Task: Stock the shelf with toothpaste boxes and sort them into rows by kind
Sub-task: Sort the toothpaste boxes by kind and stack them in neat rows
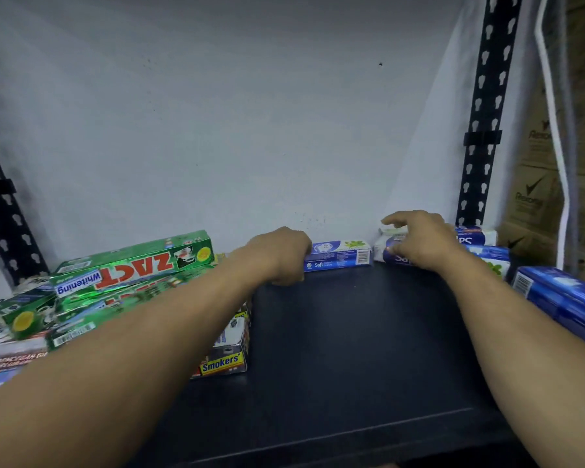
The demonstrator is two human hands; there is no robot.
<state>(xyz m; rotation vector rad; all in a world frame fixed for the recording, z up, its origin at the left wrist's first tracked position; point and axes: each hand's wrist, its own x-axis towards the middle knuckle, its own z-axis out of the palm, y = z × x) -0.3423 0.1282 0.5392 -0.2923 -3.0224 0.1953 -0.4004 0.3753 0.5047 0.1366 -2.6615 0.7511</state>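
Note:
A blue and white toothpaste box [343, 255] lies along the back wall of the dark shelf [345, 342]. My left hand [281, 255] grips its left end, fingers curled down. My right hand [419, 241] hovers with loosely spread fingers over a stack of blue and white boxes [483, 243] in the back right corner; contact is unclear. Green ZACT boxes [132, 268] are piled at the left, with a Smokers' box [225, 361] in front under my left forearm.
More blue boxes [564, 300] lie at the right edge. Black perforated uprights [487, 109] frame the shelf on both sides. Cardboard cartons [534, 194] and a white pipe stand beyond the right upright. Red and white boxes [4, 346] sit at far left.

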